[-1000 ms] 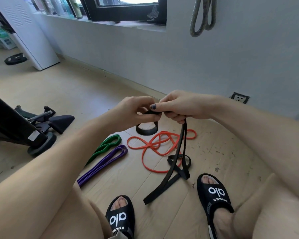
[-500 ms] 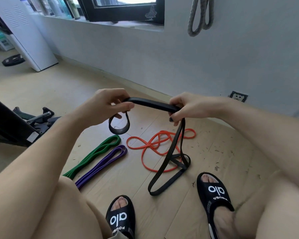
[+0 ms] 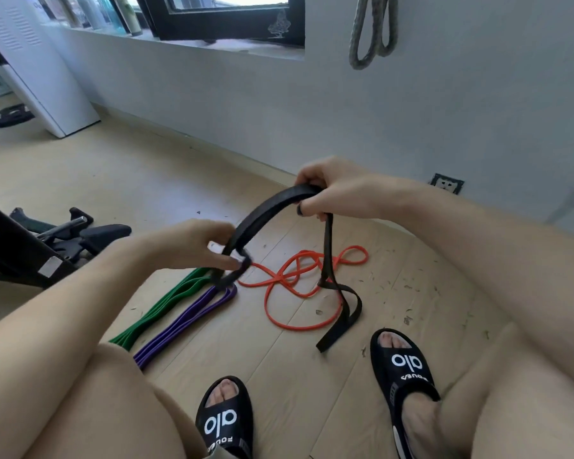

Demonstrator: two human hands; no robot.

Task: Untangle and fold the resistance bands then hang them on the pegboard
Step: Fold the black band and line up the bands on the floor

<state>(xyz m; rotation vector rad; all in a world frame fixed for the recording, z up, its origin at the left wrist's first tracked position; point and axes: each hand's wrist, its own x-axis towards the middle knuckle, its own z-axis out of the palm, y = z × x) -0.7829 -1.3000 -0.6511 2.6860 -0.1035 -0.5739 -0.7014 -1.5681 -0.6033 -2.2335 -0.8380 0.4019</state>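
Both hands hold a black resistance band [image 3: 265,210] above the wooden floor. My left hand [image 3: 199,243] pinches one end, where a small loop hangs below the fingers. My right hand [image 3: 332,190] grips the band higher up, so it arches between the hands. From the right hand the rest hangs down in a twisted loop whose tip rests on the floor. On the floor lie a tangled orange band [image 3: 295,279], a folded green band [image 3: 166,303] and a folded purple band [image 3: 186,323]. A grey band [image 3: 371,28] hangs on the wall above.
My feet in black slides [image 3: 401,362] stand on the floor near the bands. Black exercise equipment [image 3: 63,233] sits at left, a white unit [image 3: 37,61] and a weight plate [image 3: 10,114] farther back. A wall socket [image 3: 447,183] is low on the wall.
My hands have drawn apart: the left dropped lower and the right rose, stretching the black band into an arch. The hanging loop lifted and shifted right.
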